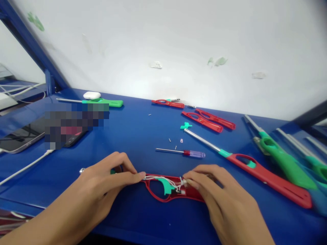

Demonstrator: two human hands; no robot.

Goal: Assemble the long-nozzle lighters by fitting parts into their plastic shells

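1. The red shell point(192, 193) lies at the front of the counter point(133, 137), between our two hands, with its inner side open to us.
2. As for the progress, we judge that the work is about in the middle. The trigger point(167, 187) sits in the shell, and the white wires point(163, 177) run along its upper edge.
3. What is left: no second half covers this shell, and the wires look loose near our right hand point(223, 192), so the inside does not seem finished.
4. The screws point(175, 147) lie loose behind the shell, and the screwdriver point(187, 152) rests near them, untouched.
5. Our left hand point(106, 178) has its thumb and index finger pinched together on the left end of the shell, where the wires enter. A metal tip point(82, 170) shows beyond this hand.
6. Our right fingers are bent, with only a small gap, and they touch the wires and the shell's inside. Whether they grip a part or only press it, we cannot tell.
7. Farther back lie more red halves point(203, 122); to the right rests a closed red lighter point(267, 175).
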